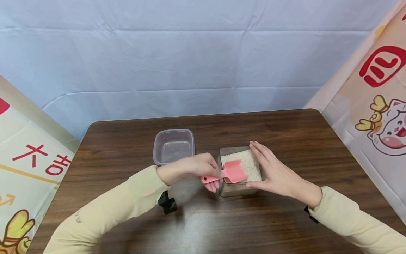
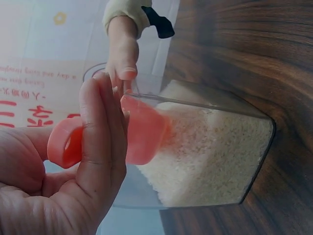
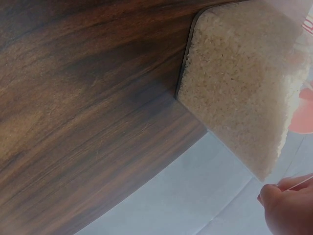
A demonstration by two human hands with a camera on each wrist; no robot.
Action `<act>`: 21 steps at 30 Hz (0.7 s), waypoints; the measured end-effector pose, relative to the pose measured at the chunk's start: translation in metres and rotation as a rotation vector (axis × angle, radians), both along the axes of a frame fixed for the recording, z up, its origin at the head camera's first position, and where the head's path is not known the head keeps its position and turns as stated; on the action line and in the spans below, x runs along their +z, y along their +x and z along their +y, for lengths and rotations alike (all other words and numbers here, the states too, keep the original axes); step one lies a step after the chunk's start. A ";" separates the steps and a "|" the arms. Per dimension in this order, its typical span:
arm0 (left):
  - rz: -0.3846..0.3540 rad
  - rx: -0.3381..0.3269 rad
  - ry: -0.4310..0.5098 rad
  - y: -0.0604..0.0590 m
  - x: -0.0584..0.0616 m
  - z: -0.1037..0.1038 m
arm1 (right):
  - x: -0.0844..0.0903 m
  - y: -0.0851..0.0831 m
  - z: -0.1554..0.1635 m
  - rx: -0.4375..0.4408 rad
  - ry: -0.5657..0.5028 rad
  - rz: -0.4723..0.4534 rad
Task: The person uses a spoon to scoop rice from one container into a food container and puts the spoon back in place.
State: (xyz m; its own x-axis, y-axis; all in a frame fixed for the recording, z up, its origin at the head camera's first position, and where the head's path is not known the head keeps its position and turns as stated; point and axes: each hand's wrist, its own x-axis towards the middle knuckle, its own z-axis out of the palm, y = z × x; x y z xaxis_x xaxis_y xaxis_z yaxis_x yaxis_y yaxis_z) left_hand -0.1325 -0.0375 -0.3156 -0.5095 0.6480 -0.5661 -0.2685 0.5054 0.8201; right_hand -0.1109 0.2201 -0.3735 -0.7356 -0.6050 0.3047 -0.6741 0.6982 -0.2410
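Observation:
My left hand (image 1: 201,166) grips the handle of a pink scoop (image 1: 235,171). The scoop's blade lies over the rice (image 1: 253,165) inside a see-through rectangular container (image 1: 234,192), its front edge meeting the grains. In the left wrist view, the fingers wrap the looped handle end and the blade (image 2: 144,132) points into the container. On the container's right side, my right hand (image 1: 279,176) holds the rim, with the thumb at the near edge and fingers at the far edge. Through the clear wall in the right wrist view, rice (image 3: 234,78) fills much of the container.
A clear plastic tub (image 1: 173,147) with rounded corners and no lid stands behind the left forearm, to the left of the rice container. Both sit on a dark wooden table (image 1: 279,128). A pale cloth backdrop (image 1: 190,63) hangs behind, with printed sheets at both sides.

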 end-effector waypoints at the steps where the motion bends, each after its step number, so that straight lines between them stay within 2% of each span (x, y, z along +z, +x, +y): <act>1: 0.003 0.001 -0.002 0.000 0.001 0.000 | 0.000 0.000 0.000 -0.001 0.000 0.000; 6: -0.007 0.009 -0.007 0.000 0.007 0.002 | 0.000 0.000 0.000 -0.005 0.003 -0.002; 15: -0.020 -0.001 -0.023 0.001 0.027 0.003 | 0.000 0.000 0.000 -0.013 0.013 -0.004; 21: -0.031 0.025 -0.035 0.001 0.036 0.001 | 0.000 0.000 0.000 -0.007 -0.005 0.004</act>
